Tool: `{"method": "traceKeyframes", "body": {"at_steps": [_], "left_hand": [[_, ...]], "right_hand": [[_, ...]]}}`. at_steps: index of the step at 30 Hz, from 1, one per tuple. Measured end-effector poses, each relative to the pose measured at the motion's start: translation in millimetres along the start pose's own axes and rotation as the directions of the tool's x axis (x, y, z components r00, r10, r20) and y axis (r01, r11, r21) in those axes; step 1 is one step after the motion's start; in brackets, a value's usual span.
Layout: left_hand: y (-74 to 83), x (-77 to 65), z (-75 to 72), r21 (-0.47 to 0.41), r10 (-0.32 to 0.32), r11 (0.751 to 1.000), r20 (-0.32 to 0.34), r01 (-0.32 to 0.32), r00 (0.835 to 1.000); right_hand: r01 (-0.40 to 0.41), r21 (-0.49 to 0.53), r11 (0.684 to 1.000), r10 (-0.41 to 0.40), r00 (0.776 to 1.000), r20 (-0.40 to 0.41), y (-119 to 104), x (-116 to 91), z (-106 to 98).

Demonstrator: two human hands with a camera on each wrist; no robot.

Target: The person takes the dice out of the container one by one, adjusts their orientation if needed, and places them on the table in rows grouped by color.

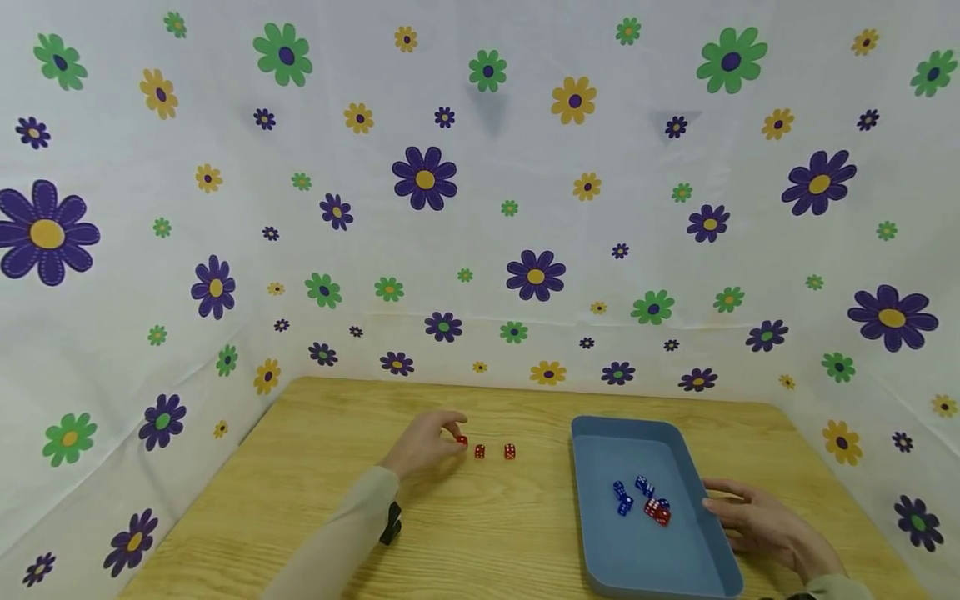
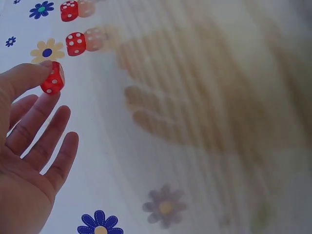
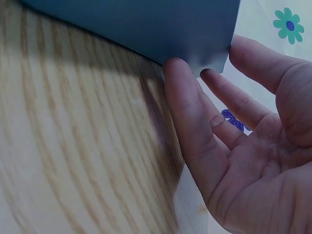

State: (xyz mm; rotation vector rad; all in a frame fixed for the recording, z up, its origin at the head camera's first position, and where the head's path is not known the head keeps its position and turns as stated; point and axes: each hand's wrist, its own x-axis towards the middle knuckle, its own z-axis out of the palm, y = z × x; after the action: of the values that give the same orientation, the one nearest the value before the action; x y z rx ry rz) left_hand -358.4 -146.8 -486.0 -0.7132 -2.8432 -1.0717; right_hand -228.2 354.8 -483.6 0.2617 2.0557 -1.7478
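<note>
Between thumb and fingertip, my left hand (image 1: 426, 444) pinches a red die (image 2: 52, 78) with white pips; the other fingers spread away from it. To the right of that hand, two more red dice stand on the table, a nearer one (image 1: 480, 451) and a farther one (image 1: 510, 451). A shallow blue-grey tray (image 1: 588, 533) holds several blue dice (image 1: 619, 490) and red dice (image 1: 657, 512). Outside the tray's right wall is my right hand (image 1: 765, 521); its fingertips touch the wall (image 3: 146, 29), the fingers fairly straight and the palm holding nothing.
The wood-grain table (image 1: 465, 533) carries everything. A white flowered cloth (image 1: 480, 225) hangs behind it and along both sides. The tray's raised rim (image 1: 678, 433) surrounds the dice inside.
</note>
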Motion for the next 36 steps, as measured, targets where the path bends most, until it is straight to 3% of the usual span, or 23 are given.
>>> {"method": "traceKeyframes", "body": {"at_steps": [12,16,26,36], "left_hand": [[-3.7,-0.6,-6.5,0.051,-0.042,0.998,0.034,0.04,0.999],[-3.1,1.6,-7.5,0.062,-0.028,0.998,0.039,0.026,0.999],[-2.7,2.8,-7.7,0.084,-0.07,0.994,0.068,0.065,0.995],[-3.5,4.0,-8.2,0.096,-0.062,0.994,0.096,0.052,0.993]], "right_hand": [[0.026,0.006,1.0,-0.026,0.998,0.051,1.1,-0.6,-0.6],[0.032,0.01,0.999,-0.032,0.998,0.059,0.7,-0.8,-1.6],[0.036,0.019,0.999,-0.037,0.998,0.057,0.7,-2.0,-2.3],[0.032,0.011,0.999,-0.033,0.999,0.028,-0.1,-2.3,-0.4]]}}
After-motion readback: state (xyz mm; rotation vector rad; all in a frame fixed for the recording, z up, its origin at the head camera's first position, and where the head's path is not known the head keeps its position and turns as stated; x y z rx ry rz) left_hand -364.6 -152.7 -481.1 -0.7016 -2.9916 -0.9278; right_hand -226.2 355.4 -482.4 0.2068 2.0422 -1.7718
